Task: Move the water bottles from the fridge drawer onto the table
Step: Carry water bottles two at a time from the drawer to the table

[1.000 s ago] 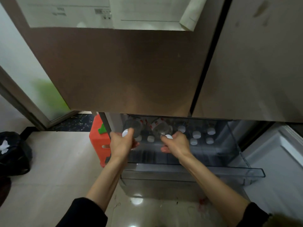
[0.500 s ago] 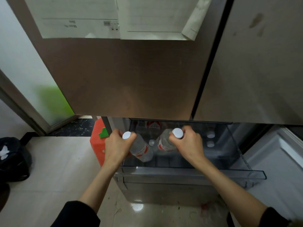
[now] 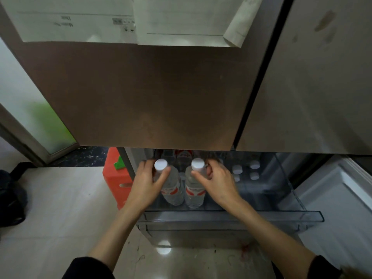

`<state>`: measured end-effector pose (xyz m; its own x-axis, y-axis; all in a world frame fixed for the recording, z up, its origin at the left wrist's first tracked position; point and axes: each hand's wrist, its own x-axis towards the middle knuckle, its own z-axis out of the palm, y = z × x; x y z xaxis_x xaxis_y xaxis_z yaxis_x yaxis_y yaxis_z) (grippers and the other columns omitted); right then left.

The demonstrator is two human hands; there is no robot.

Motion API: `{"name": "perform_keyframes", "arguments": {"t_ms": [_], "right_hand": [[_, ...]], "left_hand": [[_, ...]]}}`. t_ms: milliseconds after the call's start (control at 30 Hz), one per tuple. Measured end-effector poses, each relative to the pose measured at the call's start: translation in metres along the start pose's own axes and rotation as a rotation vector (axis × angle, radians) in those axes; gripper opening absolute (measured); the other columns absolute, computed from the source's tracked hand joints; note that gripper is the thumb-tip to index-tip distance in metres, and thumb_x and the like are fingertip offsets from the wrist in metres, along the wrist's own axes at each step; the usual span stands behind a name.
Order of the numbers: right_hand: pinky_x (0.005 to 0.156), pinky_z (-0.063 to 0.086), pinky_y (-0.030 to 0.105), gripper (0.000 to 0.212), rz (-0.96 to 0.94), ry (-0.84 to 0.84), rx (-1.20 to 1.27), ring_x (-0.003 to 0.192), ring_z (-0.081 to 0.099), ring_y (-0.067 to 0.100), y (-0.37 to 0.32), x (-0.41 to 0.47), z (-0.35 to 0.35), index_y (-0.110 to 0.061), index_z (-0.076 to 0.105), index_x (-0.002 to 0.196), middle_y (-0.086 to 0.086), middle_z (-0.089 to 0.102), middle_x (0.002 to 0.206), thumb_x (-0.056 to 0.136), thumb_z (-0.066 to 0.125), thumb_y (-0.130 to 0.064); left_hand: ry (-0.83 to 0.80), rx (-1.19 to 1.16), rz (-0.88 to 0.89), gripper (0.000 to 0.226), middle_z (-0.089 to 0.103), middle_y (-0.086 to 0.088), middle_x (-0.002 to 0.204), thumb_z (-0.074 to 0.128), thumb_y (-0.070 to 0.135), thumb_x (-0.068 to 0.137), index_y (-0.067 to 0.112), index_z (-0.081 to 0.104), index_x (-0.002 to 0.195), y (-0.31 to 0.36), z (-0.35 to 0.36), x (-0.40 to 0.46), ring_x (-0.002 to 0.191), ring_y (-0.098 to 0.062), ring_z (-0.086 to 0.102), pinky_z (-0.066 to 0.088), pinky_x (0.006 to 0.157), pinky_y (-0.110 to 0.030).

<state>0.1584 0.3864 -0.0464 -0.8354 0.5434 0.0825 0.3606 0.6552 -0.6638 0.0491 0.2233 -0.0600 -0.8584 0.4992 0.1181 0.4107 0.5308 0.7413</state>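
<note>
Two clear water bottles with white caps and red-and-white labels hang upright over the pulled-out fridge drawer (image 3: 231,216). My left hand (image 3: 147,184) grips the neck of the left bottle (image 3: 173,188). My right hand (image 3: 217,182) grips the neck of the right bottle (image 3: 194,192). Both bottles are lifted above the drawer's clear front wall, side by side and almost touching. Several more bottles (image 3: 244,172) stand in the drawer's back right, showing only their white caps. The table is out of view.
The brown upper fridge doors (image 3: 141,93) overhang the drawer close above my hands, with papers stuck near the top. An orange plastic stool (image 3: 113,182) stands left of the drawer on the tiled floor. A black bag (image 3: 12,198) lies at the far left.
Both hands have raised their bottles out of the drawer and turned them from tilted to upright, caps up. The view has tilted up slightly.
</note>
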Motion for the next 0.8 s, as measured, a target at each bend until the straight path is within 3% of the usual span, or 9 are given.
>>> {"name": "perform_keyframes", "arguments": {"t_ms": [67,133,200,300,433,567,633,800], "right_hand": [[0.095,0.044,0.033,0.051,0.022,-0.093,0.058,0.116,0.050,0.020,0.007,0.002,0.004,-0.025,0.047,0.127,0.002,0.052,0.123,0.082,0.063,-0.043],[0.100,0.044,0.035,0.058,0.019,-0.178,0.182,0.122,0.047,0.016,0.012,0.001,0.006,-0.028,0.042,0.129,-0.002,0.049,0.131,0.079,0.069,-0.038],[0.096,0.044,0.026,0.065,0.039,-0.268,0.261,0.117,0.048,0.008,0.013,0.000,0.008,-0.029,0.038,0.127,-0.006,0.050,0.129,0.074,0.075,-0.032],[0.088,0.040,0.018,0.066,0.060,-0.310,0.280,0.111,0.050,0.006,0.014,0.000,0.011,-0.031,0.037,0.120,-0.010,0.050,0.118,0.069,0.080,-0.025],[0.087,0.046,0.020,0.055,0.080,-0.304,0.313,0.102,0.055,0.004,0.015,0.002,0.013,-0.034,0.042,0.108,-0.012,0.056,0.106,0.070,0.080,-0.020],[0.072,0.045,0.012,0.043,0.063,-0.289,0.255,0.078,0.054,-0.006,0.007,0.003,0.008,-0.035,0.043,0.081,-0.017,0.056,0.084,0.068,0.080,-0.016],[0.073,0.049,0.016,0.042,0.064,-0.254,0.239,0.080,0.058,-0.001,0.004,0.003,0.008,-0.032,0.046,0.083,-0.011,0.061,0.088,0.066,0.082,-0.019],[0.080,0.046,0.018,0.064,0.106,-0.193,0.212,0.098,0.055,0.006,0.003,-0.009,0.008,-0.024,0.044,0.112,-0.011,0.056,0.104,0.062,0.084,-0.025]], "left_hand": [[-0.085,-0.047,0.038,0.042,0.042,-0.002,0.115,0.057,0.034,0.088,0.015,0.042,0.122,-0.003,0.003,-0.001,0.108,-0.012,0.043,0.038,0.095,-0.027],[-0.221,-0.178,0.005,0.048,0.044,0.001,0.121,0.062,0.030,0.085,0.022,0.032,0.123,-0.003,0.005,-0.002,0.114,-0.010,0.045,0.038,0.098,-0.026],[-0.319,-0.275,-0.036,0.060,0.044,0.003,0.125,0.069,0.028,0.080,0.025,0.026,0.122,-0.006,0.007,-0.004,0.117,-0.010,0.047,0.040,0.100,-0.027],[-0.339,-0.172,-0.029,0.074,0.037,-0.001,0.127,0.076,0.028,0.073,0.020,0.027,0.128,-0.012,0.012,-0.001,0.121,-0.012,0.040,0.035,0.105,-0.028],[-0.412,-0.169,-0.043,0.078,0.038,-0.002,0.127,0.080,0.032,0.065,0.031,0.026,0.122,-0.016,0.016,0.005,0.124,-0.018,0.040,0.037,0.107,-0.036],[-0.360,-0.147,-0.014,0.080,0.044,0.000,0.131,0.080,0.025,0.069,0.023,0.029,0.131,-0.013,0.016,0.011,0.122,-0.013,0.044,0.036,0.099,-0.025],[-0.309,-0.125,0.004,0.079,0.048,0.000,0.128,0.082,0.023,0.066,0.019,0.034,0.130,-0.009,0.014,0.012,0.117,-0.014,0.047,0.037,0.093,-0.022],[-0.265,-0.070,0.120,0.070,0.055,-0.002,0.122,0.083,0.020,0.063,0.019,0.040,0.118,-0.007,0.006,0.002,0.111,-0.016,0.052,0.037,0.087,-0.020]]}}
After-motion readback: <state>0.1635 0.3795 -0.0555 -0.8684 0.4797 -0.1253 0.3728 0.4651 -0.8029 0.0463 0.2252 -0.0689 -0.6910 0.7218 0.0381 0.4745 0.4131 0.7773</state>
